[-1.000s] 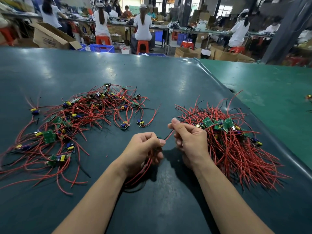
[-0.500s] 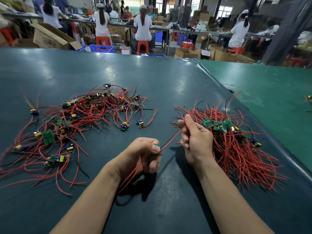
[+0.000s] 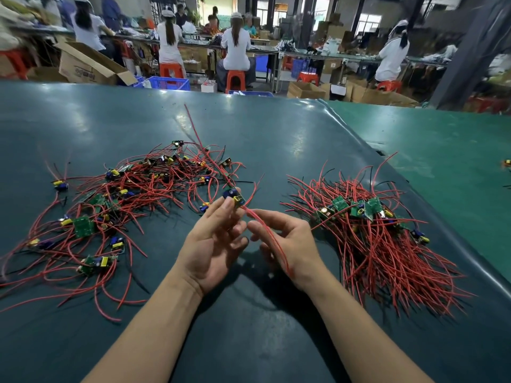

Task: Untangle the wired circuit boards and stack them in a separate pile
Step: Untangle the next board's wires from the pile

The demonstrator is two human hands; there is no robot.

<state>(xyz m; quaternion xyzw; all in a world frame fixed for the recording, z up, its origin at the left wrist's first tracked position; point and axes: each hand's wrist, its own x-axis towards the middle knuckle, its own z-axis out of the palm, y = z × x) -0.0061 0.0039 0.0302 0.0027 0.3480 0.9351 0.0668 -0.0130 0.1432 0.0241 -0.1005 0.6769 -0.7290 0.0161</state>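
A tangled heap of small green circuit boards with red wires (image 3: pixel 132 200) spreads over the left of the dark green table (image 3: pixel 276 139). A neater pile of boards (image 3: pixel 367 230), wires fanned toward me, lies on the right. Between them my left hand (image 3: pixel 213 241), palm up, holds one small board (image 3: pixel 235 199) with blue and yellow parts at its fingertips. Its red wires run up and away, and also down across my right hand (image 3: pixel 287 241), whose fingers curl loosely around a red wire (image 3: pixel 272 239).
A raised seam (image 3: pixel 387 158) separates this table from a lighter green table on the right, where one stray board (image 3: pixel 506 163) lies at the edge. Behind the table's far edge, several people sit on orange stools among cardboard boxes and blue crates.
Both hands turned palm-up and rose. My left hand brought the board up to its fingertips, and a red wire swung upward, pointing away. My right hand left the right pile and slid along the wire.
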